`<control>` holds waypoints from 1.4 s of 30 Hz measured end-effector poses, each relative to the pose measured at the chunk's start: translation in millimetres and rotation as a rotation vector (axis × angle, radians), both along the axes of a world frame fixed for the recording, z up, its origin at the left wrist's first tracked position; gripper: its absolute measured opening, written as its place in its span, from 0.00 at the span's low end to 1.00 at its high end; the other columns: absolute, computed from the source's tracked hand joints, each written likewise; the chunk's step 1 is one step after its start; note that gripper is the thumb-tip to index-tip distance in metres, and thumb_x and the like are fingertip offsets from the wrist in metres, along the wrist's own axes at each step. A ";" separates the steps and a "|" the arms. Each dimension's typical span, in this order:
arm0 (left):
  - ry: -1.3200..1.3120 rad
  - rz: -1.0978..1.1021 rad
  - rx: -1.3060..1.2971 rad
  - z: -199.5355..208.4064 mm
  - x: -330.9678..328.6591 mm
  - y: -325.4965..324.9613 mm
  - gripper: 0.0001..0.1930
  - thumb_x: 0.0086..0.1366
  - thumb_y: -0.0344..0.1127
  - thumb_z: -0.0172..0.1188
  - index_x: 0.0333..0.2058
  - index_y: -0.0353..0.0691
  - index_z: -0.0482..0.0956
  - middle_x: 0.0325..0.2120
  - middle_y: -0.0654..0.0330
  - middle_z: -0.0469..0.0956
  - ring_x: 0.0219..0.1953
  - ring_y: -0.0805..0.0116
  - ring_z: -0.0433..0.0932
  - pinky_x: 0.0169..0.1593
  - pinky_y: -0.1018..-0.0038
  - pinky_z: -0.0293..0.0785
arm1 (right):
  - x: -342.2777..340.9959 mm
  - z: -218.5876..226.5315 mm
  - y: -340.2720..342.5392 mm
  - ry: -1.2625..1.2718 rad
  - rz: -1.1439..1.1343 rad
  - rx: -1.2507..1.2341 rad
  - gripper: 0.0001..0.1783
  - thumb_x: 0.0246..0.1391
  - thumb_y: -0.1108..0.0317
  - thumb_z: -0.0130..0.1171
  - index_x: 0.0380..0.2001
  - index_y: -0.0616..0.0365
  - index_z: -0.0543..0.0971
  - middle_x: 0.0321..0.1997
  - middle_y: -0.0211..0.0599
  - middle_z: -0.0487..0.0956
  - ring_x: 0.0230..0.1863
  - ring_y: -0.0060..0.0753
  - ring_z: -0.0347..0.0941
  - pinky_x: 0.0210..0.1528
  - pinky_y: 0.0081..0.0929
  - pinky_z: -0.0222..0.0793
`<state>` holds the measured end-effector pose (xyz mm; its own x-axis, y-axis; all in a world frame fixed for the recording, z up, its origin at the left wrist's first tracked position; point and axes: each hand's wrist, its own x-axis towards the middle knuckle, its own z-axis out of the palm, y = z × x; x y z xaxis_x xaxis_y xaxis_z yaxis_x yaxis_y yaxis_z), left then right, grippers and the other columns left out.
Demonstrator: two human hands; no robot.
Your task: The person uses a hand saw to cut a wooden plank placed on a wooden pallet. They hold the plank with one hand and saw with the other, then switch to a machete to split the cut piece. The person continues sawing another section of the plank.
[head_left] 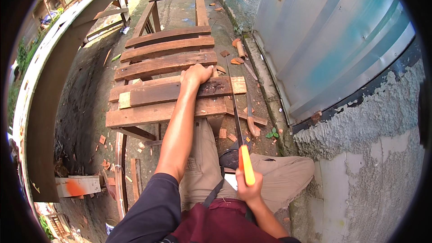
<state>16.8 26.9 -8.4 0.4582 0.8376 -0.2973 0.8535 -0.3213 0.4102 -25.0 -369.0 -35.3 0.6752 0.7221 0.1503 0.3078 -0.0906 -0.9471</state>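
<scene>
A dark wooden board (155,93) with pale ends lies crosswise on a slatted wooden chair frame (166,112). My left hand (196,74) is closed over the board's far edge and bears down on it; its fingertips are hidden. In my right hand (249,188) is the yellow and orange handle of a handsaw (246,162), held low near my lap. The saw's long thin blade points away from me and crosses the board close to its pale right end (239,85). Whether the teeth have cut in, I cannot tell.
A wooden-handled knife (253,126) lies right of the chair frame, and another wooden-handled tool (240,48) farther off. Wood offcuts (223,133) and chips litter the concrete. A metal sheet wall (324,40) bounds the right; a long wooden structure (58,81) runs along the left.
</scene>
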 end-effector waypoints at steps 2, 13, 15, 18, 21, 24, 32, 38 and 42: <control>0.008 -0.012 0.000 1.6 5.3 -1.0 0.40 0.67 0.65 0.48 0.60 0.31 0.76 0.61 0.42 0.73 0.65 0.47 0.72 0.69 0.54 0.62 | 44.4 -19.4 63.8 0.079 -0.063 0.041 0.15 0.58 0.69 0.62 0.19 0.65 0.74 0.13 0.35 0.71 0.16 0.25 0.65 0.21 0.34 0.59; 0.017 -0.030 0.051 -14.1 6.3 6.6 0.43 0.66 0.68 0.49 0.57 0.28 0.77 0.58 0.37 0.75 0.63 0.43 0.73 0.66 0.56 0.66 | -14.9 -26.7 -33.5 -0.089 -0.002 0.041 0.08 0.57 0.75 0.59 0.26 0.69 0.80 0.16 0.39 0.75 0.18 0.25 0.73 0.24 0.30 0.68; 0.013 -0.002 0.031 -3.2 6.5 -4.9 0.41 0.66 0.68 0.49 0.58 0.31 0.78 0.58 0.38 0.75 0.63 0.44 0.73 0.67 0.55 0.66 | -8.0 -22.5 -31.9 0.036 -0.002 0.058 0.08 0.57 0.75 0.60 0.25 0.68 0.79 0.16 0.38 0.75 0.17 0.25 0.72 0.23 0.29 0.67; 0.033 0.013 0.026 -10.0 3.0 9.7 0.39 0.67 0.65 0.47 0.59 0.36 0.78 0.61 0.45 0.74 0.65 0.51 0.72 0.69 0.56 0.60 | 43.3 -14.4 71.6 0.253 -0.056 0.122 0.12 0.58 0.70 0.62 0.22 0.64 0.78 0.15 0.33 0.74 0.19 0.23 0.70 0.24 0.30 0.63; 0.047 -0.032 0.037 -8.0 13.4 9.0 0.39 0.68 0.65 0.46 0.62 0.35 0.75 0.63 0.45 0.73 0.66 0.49 0.70 0.69 0.54 0.60 | 98.6 -4.2 168.6 0.226 -0.102 0.205 0.16 0.59 0.65 0.62 0.22 0.67 0.76 0.15 0.37 0.74 0.19 0.26 0.70 0.25 0.34 0.63; 0.085 -0.052 0.013 -16.0 6.4 22.6 0.40 0.68 0.66 0.46 0.62 0.34 0.75 0.63 0.44 0.72 0.66 0.48 0.70 0.69 0.53 0.60 | 80.5 6.3 160.1 0.073 -0.087 0.161 0.16 0.59 0.66 0.62 0.21 0.67 0.75 0.15 0.38 0.74 0.18 0.26 0.68 0.24 0.34 0.62; 0.004 -0.019 0.036 -16.8 -4.3 16.0 0.43 0.66 0.69 0.49 0.55 0.28 0.79 0.56 0.36 0.76 0.62 0.42 0.74 0.66 0.56 0.67 | -17.9 -23.4 -42.3 -0.077 0.029 0.049 0.09 0.54 0.76 0.60 0.21 0.63 0.76 0.13 0.37 0.68 0.12 0.36 0.68 0.19 0.32 0.62; 0.041 -0.028 0.001 5.2 15.8 1.7 0.39 0.68 0.65 0.47 0.61 0.35 0.76 0.64 0.45 0.72 0.67 0.48 0.70 0.70 0.55 0.58 | 77.5 -27.4 111.9 0.364 -0.078 0.242 0.15 0.60 0.68 0.62 0.20 0.62 0.77 0.14 0.27 0.73 0.17 0.20 0.68 0.22 0.28 0.60; 0.076 -0.032 -0.025 -1.4 -0.9 5.9 0.39 0.68 0.65 0.47 0.62 0.34 0.75 0.64 0.45 0.71 0.67 0.48 0.69 0.69 0.53 0.60 | 49.0 -3.9 103.3 0.048 -0.094 0.168 0.13 0.59 0.70 0.61 0.21 0.63 0.76 0.14 0.35 0.73 0.17 0.25 0.68 0.23 0.31 0.61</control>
<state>15.8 32.8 -9.8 0.4599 0.8148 -0.3529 0.8721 -0.3396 0.3524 24.0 -265.7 -39.2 0.7476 0.6231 0.2298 0.2600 0.0439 -0.9646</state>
